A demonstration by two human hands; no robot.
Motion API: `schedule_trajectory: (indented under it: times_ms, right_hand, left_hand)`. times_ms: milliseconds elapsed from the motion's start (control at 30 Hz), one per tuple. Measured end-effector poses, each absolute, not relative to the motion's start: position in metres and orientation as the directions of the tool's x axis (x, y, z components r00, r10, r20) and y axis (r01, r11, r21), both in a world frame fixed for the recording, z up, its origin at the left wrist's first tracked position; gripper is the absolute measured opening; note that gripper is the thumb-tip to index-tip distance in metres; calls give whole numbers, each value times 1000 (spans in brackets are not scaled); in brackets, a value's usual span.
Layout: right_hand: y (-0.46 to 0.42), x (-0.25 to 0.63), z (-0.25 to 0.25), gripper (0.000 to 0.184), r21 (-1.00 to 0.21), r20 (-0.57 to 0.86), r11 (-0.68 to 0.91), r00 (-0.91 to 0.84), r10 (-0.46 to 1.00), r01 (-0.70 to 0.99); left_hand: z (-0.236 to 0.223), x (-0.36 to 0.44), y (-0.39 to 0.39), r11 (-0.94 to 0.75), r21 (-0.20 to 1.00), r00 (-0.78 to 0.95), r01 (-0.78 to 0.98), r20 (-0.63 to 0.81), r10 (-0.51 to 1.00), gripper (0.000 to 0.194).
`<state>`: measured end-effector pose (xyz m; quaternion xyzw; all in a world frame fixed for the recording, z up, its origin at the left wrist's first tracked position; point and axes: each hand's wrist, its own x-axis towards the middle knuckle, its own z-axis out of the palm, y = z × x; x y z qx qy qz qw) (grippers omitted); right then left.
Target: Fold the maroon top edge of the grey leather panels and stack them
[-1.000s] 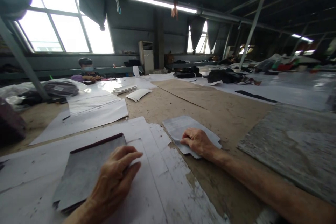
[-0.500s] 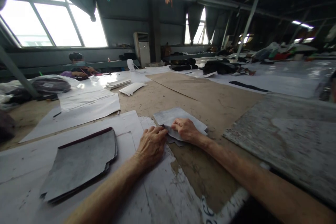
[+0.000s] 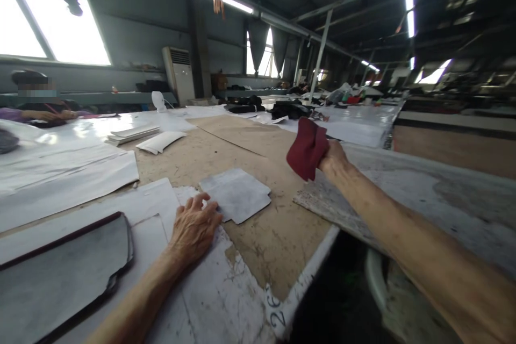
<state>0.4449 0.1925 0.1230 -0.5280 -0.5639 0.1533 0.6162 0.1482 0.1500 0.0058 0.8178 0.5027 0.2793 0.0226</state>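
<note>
My right hand [image 3: 335, 158] is raised at the right, fingers closed round the edge of a dark red piece of leather-like material [image 3: 307, 149], which curls in the air. Flat on the brown sheet lies a grey cut piece [image 3: 236, 193] with notched corners. At its left edge rests my left hand [image 3: 197, 220], palm down, fingers apart and slightly bent, the tips at or touching the piece. Farther left is a stack of larger grey pieces [image 3: 76, 263] with a dark red folded edge along the top.
A marble-patterned slab [image 3: 382, 177] lies at the right, beyond a dark gap [image 3: 334, 279]. White curved pieces [image 3: 161, 141] and a paper stack [image 3: 133, 133] sit at the back left. Another person [image 3: 40, 102] sits at the far left. Black cloth [image 3: 288, 110] lies farther back.
My right hand has lifted a piece from the grey pile and swung it up to the right, showing its dark red side. The view has turned right.
</note>
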Motion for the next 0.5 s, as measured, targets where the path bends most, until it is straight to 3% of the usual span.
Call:
schedule_trajectory:
  times_ms: [167,300,400,500]
  right_hand:
    - [129,390,119,23,-814,514,352,287,809,463]
    - [61,304,76,17,-719,558,493,-17,830,491]
    - [24,251,41,19,-453,670,741,-359,650,495]
    - [5,208,15,19,-239,661,848,-561,499,472]
  left_hand:
    - [12,147,146,-433,542,230,720,403,886,39]
    - [29,118,122,-256,725,209,639,157,965,66]
    - [47,82,92,-101,773,256,626,-81,963,69]
    - [59,47,63,7,755,275,655,-247,929,53]
